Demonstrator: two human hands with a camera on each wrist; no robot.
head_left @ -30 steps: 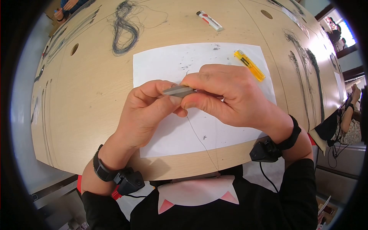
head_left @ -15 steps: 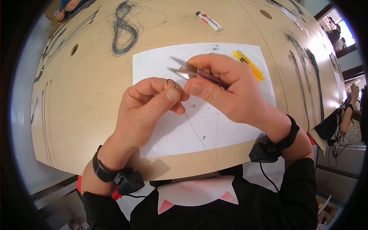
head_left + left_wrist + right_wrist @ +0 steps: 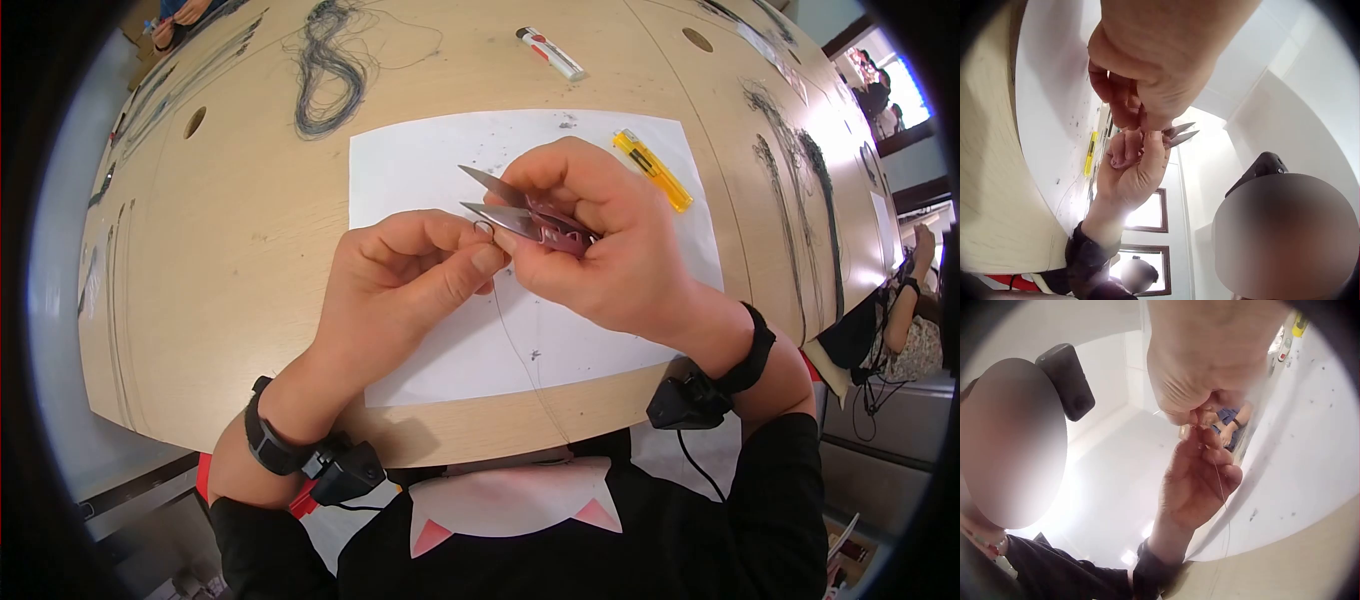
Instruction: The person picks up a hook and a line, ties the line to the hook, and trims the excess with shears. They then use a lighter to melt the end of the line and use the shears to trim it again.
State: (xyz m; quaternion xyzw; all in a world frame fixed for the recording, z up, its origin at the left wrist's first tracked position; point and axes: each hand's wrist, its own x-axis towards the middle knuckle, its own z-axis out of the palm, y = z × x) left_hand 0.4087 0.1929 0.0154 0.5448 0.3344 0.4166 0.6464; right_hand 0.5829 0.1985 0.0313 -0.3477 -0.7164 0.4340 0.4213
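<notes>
Snips (image 3: 520,215) gripped in my right hand (image 3: 600,250), blades apart; left hand (image 3: 400,285) pinches thread loop (image 3: 483,228). Trimming step; next needs blades lined on thread.

A sheet of paper (image 3: 600,330) lies on the counter (image 3: 250,250) at its near edge. Both hands meet above the sheet: the left hand (image 3: 400,285) left of the right hand (image 3: 590,250), snips (image 3: 520,215) between them. One lighter (image 3: 652,169) lies on the sheet's far right corner; another lighter (image 3: 548,53) lies beyond it. A thread bundle (image 3: 325,70) lies far left.
</notes>
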